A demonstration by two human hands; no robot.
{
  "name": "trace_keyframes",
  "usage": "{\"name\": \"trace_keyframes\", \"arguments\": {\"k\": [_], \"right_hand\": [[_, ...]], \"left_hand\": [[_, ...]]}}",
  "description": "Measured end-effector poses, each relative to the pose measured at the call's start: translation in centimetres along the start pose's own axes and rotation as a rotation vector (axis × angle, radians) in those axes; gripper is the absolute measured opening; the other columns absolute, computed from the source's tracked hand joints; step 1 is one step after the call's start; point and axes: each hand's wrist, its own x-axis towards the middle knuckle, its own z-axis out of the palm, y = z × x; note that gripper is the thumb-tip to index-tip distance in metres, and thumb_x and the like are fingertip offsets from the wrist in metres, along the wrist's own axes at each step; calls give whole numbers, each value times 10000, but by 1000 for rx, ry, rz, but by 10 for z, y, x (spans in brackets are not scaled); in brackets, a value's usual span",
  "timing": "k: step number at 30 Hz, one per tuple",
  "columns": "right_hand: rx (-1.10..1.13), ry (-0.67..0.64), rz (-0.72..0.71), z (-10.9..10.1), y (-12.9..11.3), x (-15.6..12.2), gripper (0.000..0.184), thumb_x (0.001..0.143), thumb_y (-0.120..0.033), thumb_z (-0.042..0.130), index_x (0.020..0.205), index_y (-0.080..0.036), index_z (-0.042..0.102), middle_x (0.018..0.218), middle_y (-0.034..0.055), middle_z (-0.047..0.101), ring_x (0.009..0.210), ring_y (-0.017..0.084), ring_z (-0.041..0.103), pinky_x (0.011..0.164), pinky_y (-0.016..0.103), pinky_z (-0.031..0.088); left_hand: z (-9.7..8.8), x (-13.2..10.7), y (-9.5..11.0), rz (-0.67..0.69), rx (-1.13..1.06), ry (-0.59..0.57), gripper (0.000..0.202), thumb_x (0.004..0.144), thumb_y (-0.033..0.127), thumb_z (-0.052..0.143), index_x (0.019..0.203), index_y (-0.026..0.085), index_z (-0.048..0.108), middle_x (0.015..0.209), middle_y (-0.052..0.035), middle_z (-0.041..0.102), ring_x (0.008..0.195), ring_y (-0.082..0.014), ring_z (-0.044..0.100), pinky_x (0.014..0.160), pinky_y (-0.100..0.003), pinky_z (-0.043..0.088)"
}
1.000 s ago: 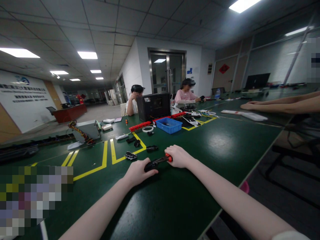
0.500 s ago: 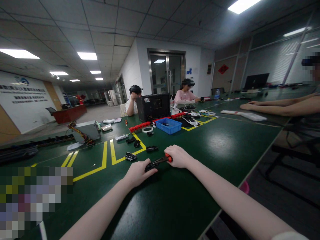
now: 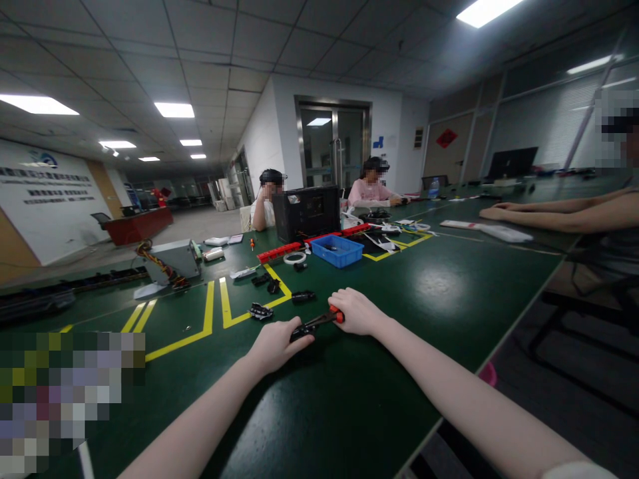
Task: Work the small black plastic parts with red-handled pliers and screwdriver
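Observation:
My right hand [image 3: 357, 311] is wrapped round the red-orange handles of a pair of pliers [image 3: 324, 318]. The dark jaws point left and reach the small black part [image 3: 303, 330] in my left hand [image 3: 274, 346]. Thumb and fingers of that left hand pinch the black part, whose far side is hidden by the fingers. Whether the jaws grip the part or only touch it, I cannot tell. Just beyond my hands, a black piece [image 3: 303, 297] and a black-and-silver piece [image 3: 260, 311] lie on the green table [image 3: 319, 412].
A blue tray [image 3: 337, 253] stands beyond my hands, with a black case [image 3: 308, 214] behind it. To its left lie a white coil [image 3: 294, 258] and black pieces [image 3: 272, 285]. A metal box with wires [image 3: 174, 263] is further left. Other people sit across and to the right.
My hands, the pliers and the black part stay almost where they were. A co-worker across the table has shifted their hands slightly.

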Motion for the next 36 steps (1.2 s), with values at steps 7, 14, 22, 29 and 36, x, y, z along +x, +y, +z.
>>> {"name": "trace_keyframes", "arguments": {"k": [7, 14, 22, 29, 36], "right_hand": [[4, 2, 1, 1, 0, 0, 89, 723, -230, 599, 761, -190, 529, 816, 39, 598, 782, 178, 513, 723, 286, 325], [15, -11, 0, 0, 0, 0, 91, 725, -231, 599, 754, -191, 524, 812, 37, 600, 778, 175, 516, 721, 281, 331], [20, -43, 5, -1, -2, -1, 107, 722, -243, 616, 747, -192, 525, 805, 37, 608, 768, 176, 526, 719, 282, 348], [28, -57, 13, 0, -2, 0, 108, 725, -248, 615, 748, -195, 524, 801, 36, 610, 774, 181, 538, 716, 287, 350], [56, -50, 4, -1, -2, 0, 114, 724, -236, 610, 743, -194, 506, 799, 28, 589, 755, 168, 522, 705, 277, 344]], "left_hand": [[1, 1, -1, 18, 25, 12, 371, 927, 537, 391, 785, 208, 488, 711, -19, 625, 661, -193, 609, 533, -245, 263], [1, 0, -1, 12, 14, 10, 366, 925, 533, 393, 782, 210, 487, 713, -16, 626, 652, -187, 601, 533, -242, 266], [0, -1, 2, -44, -3, 8, 338, 878, 537, 482, 803, 209, 520, 719, -13, 640, 651, -180, 603, 538, -233, 288], [-1, 0, 3, -87, -16, -6, 320, 859, 522, 523, 818, 205, 541, 750, -19, 660, 675, -186, 622, 557, -233, 325], [1, 0, 2, -54, 4, 3, 334, 876, 536, 490, 823, 209, 535, 736, -21, 652, 662, -189, 610, 549, -233, 312]]}}
